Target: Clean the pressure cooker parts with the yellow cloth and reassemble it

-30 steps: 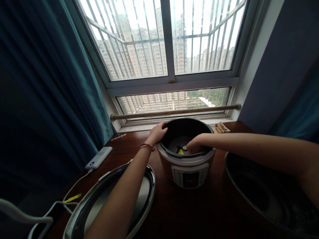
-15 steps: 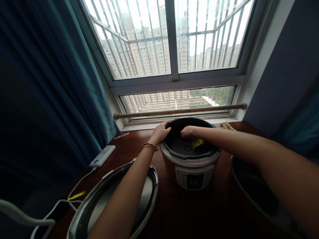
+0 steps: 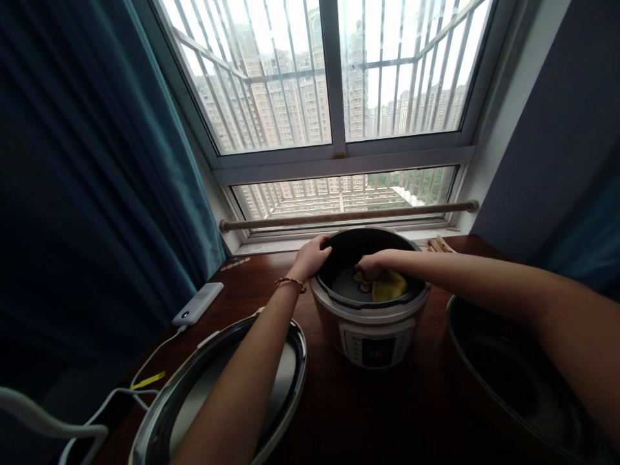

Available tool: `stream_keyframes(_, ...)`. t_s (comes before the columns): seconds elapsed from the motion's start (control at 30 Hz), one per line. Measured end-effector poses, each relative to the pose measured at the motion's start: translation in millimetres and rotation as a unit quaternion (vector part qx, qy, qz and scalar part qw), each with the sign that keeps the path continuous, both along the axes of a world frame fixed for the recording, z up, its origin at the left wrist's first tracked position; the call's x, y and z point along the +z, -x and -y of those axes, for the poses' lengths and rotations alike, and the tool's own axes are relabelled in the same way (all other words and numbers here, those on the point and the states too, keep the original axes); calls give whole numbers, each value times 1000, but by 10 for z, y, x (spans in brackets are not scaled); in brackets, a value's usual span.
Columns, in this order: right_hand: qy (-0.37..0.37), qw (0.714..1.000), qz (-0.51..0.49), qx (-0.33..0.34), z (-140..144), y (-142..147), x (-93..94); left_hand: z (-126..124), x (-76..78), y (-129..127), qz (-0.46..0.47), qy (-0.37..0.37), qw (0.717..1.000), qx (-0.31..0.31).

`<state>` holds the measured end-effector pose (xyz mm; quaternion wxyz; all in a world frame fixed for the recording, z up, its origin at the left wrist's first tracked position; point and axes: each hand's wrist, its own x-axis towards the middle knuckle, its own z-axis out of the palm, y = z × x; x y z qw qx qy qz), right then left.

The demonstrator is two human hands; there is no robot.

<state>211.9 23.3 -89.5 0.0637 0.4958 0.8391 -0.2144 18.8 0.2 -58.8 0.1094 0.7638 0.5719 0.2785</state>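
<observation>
A white and brown electric pressure cooker (image 3: 329, 326) stands without its lid on the table, its control panel facing me. My left hand (image 3: 310, 257) grips its rim on the left side, thumb over the inner edge. Inside the cooker, my right hand (image 3: 372, 265) is closed on a yellow cloth (image 3: 391, 286), pressed low near the bottom. Part of the cloth spreads out below the hand; the fingertips are partly hidden. A round lid (image 3: 289, 368) with a shiny rim lies under my left forearm. Below my right arm sits a dark inner pot (image 3: 504, 361).
A white power bank (image 3: 198, 303) with a white cable lies at the left of the brown table (image 3: 271, 294). A yellow strip (image 3: 149, 380) is on the cable. Behind the cooker runs a horizontal rail (image 3: 349, 217) before a barred window; a blue curtain (image 3: 159, 194) hangs at left.
My right hand has shifted slightly right and down inside the cooker. More of the yellow cloth now shows, spread below the hand. My left hand keeps its place on the rim.
</observation>
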Motion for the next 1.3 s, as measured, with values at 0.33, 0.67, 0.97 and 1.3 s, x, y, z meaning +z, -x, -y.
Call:
stream_keyframes(0.33,269,959,78,-32,562,-188,258,11,17,-2,4,3,1000,-4)
stream_keyframes(0.67,377,920,-96,-52,767,-170,445,9,16,-3,7,3,1000,-1)
stream_keyframes(0.97,47,889,-415,-186,1128,-409,589,69,58,-27,22,-7,1000,0)
stream_keyframes(1.3,-32,669,-729,-141,1339,-472,802,339,345,-213,103,-82,989,-61)
